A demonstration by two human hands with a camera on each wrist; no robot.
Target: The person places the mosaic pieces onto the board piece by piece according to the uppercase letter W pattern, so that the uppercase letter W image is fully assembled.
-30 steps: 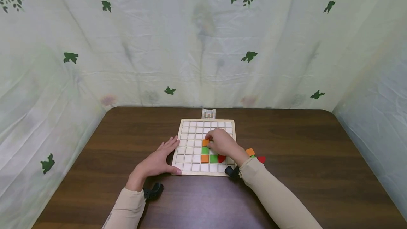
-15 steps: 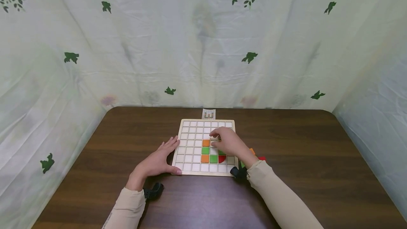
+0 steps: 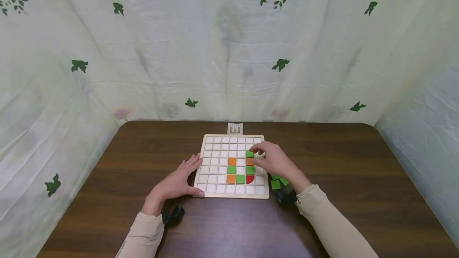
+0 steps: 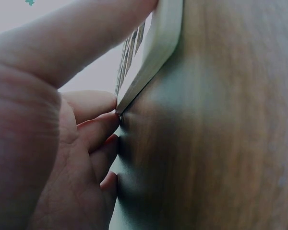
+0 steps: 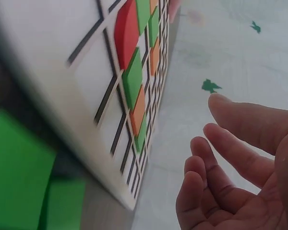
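Note:
A white gridded board (image 3: 213,169) with a pale wooden frame lies on the table. My left hand (image 3: 177,180) steadies it, fingers spread along the left edge and thumb at the near left corner. My right hand (image 3: 274,160) hovers over the board's right side, holding nothing; in the right wrist view its thumb (image 5: 245,120) stands apart from loosely bent fingers. Near its fingertips are a green tile (image 3: 249,153) and a partly covered orange tile (image 3: 249,161). Below them sit another green tile (image 3: 250,170) and a red rounded piece (image 3: 250,179). More orange and green tiles complete a U shape.
Loose green tiles (image 3: 275,184) lie on the table right of the board, partly behind the right wrist. A small printed card (image 3: 235,129) touches the board's far edge. Each wrist wears a black band (image 3: 173,215). A leaf-patterned curtain (image 3: 229,59) hangs behind the brown table (image 3: 161,142).
My right hand has moved right, from the orange tile in the left column to beside the right column, uncovering the tiles there. The left hand stays in place.

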